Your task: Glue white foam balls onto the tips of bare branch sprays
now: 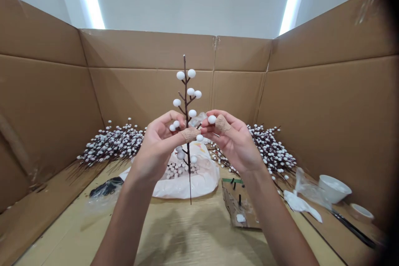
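My left hand (158, 141) grips a thin dark brown branch (186, 91) and holds it upright in front of me. Several white foam balls sit on its side twigs, above and below my fingers. A tan bandage wraps my left index finger. My right hand (232, 137) pinches one white ball (212, 119) between thumb and bandaged index finger, right beside the branch. The bare lower stem reaches down to the white plastic bag.
A white plastic bag (202, 178) of loose white balls lies behind my hands. Heaps of finished berry branches lie at back left (112, 143) and back right (271, 149). A cardboard scrap (240, 208), a white bowl (333, 187), a tape roll (360, 212) and cardboard walls (327, 104) surround the table.
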